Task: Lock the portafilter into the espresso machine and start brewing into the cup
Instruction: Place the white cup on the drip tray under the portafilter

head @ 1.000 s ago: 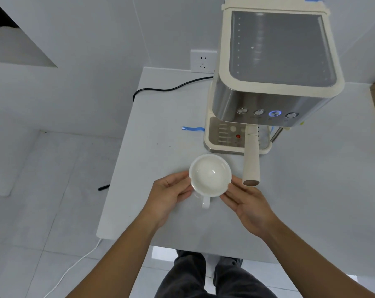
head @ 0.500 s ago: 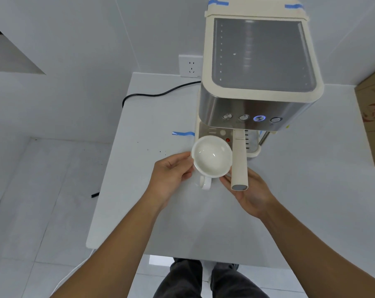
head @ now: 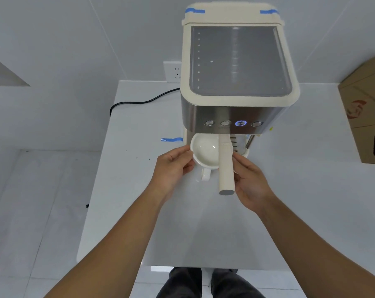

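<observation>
A cream and steel espresso machine [head: 236, 100] stands at the back of the white table [head: 152, 222]. One of its front buttons [head: 240, 123] glows blue. The portafilter's cream handle [head: 225, 166] juts straight toward me from under the front panel. A white cup [head: 205, 152] sits partly under the machine, left of that handle, its own handle pointing at me. My left hand [head: 171, 168] grips the cup's left side. My right hand [head: 250, 179] touches the cup's right side, behind the portafilter handle.
A black power cord [head: 139, 102] runs from the machine across the table's back left, near a wall socket [head: 172, 72]. Blue tape [head: 171, 139] lies on the table left of the machine. A cardboard box [head: 367, 112] sits at the right edge.
Both hands have carried the cup away from me, from the open table to under the machine's front. The view has shifted closer to the machine.
</observation>
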Motion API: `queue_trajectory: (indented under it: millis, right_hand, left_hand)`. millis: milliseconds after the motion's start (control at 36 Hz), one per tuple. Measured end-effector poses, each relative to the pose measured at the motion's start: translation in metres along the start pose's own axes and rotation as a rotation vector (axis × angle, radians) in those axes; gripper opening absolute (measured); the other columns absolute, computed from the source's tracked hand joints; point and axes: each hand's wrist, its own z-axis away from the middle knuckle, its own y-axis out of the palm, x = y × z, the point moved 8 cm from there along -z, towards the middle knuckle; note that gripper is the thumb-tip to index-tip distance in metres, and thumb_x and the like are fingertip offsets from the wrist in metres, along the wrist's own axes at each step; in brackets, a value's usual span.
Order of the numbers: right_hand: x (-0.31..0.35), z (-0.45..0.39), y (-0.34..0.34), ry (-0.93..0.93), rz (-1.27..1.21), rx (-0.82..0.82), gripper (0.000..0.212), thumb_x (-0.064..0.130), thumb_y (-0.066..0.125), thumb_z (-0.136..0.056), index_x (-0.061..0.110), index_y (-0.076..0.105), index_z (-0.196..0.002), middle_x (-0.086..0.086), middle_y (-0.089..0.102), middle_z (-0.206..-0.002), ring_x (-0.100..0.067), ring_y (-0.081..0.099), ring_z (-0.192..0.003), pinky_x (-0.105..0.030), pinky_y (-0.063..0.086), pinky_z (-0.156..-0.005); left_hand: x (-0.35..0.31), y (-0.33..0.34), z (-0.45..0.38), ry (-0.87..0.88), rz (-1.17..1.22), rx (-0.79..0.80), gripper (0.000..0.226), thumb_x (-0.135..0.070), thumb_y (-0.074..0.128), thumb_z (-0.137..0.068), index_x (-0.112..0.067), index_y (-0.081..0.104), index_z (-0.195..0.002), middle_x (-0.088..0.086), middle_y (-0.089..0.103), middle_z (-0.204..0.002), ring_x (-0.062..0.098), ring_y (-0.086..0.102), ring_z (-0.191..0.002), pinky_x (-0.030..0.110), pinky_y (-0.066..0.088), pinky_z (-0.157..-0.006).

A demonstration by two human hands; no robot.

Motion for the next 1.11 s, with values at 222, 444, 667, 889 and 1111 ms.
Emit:
queue_trajectory:
  millis: [222, 444, 667, 889, 1111]
  right_hand:
    - [0.007, -0.002, -0.004, -0.053, -0.033, -0.060, 0.019, 0.005, 0.057, -0.096, 0.016, 0.072, -0.098, 0.001, 0.078, -0.085, -0.013, 0.072, -0.072, -0.022, 0.058, -0.064]
    - [0.007, -0.004, -0.002, -0.096, -0.050, -0.078, 0.024, 0.005, 0.057, -0.097, 0.008, 0.069, -0.117, -0.005, 0.073, -0.100, -0.014, 0.069, -0.082, -0.024, 0.056, -0.073]
    - [0.001, -0.004, -0.003, -0.074, -0.082, -0.093, 0.030, 0.005, 0.054, -0.098, 0.011, 0.067, -0.124, -0.004, 0.074, -0.110, -0.015, 0.070, -0.090, -0.032, 0.055, -0.084]
    - [0.001, -0.005, -0.002, -0.048, -0.160, -0.112, 0.027, 0.003, 0.051, -0.099, 0.015, 0.069, -0.114, 0.004, 0.077, -0.098, -0.013, 0.072, -0.087, -0.032, 0.056, -0.089]
    - [0.001, -0.005, 0.002, -0.033, -0.243, -0.073, 0.027, 0.002, 0.050, -0.099, 0.019, 0.069, -0.106, 0.000, 0.076, -0.102, -0.015, 0.072, -0.089, -0.035, 0.053, -0.094]
  left_hand:
    - [-0.003, 0.013, -0.012, -0.041, 0.022, 0.010, 0.021, -0.010, 0.064, -0.092, -0.025, 0.077, -0.090, 0.002, 0.078, -0.093, 0.020, 0.072, -0.093, 0.034, 0.057, -0.094]
    - [0.002, 0.017, -0.028, -0.074, 0.026, -0.004, 0.023, -0.012, 0.061, -0.094, -0.009, 0.074, -0.113, 0.017, 0.073, -0.116, 0.025, 0.069, -0.101, 0.040, 0.054, -0.099]
    - [-0.007, 0.024, -0.040, -0.066, -0.018, 0.047, 0.024, -0.009, 0.058, -0.095, -0.005, 0.073, -0.114, 0.016, 0.073, -0.116, 0.025, 0.070, -0.103, 0.035, 0.056, -0.096]
    - [-0.013, 0.027, -0.052, -0.103, -0.071, 0.021, 0.027, -0.011, 0.063, -0.092, 0.010, 0.067, -0.110, 0.020, 0.073, -0.106, 0.023, 0.067, -0.092, 0.037, 0.055, -0.098]
    - [-0.014, 0.026, -0.053, -0.088, -0.071, -0.010, 0.019, -0.014, 0.066, -0.091, 0.000, 0.061, -0.103, 0.018, 0.069, -0.104, 0.026, 0.066, -0.092, 0.031, 0.058, -0.088]
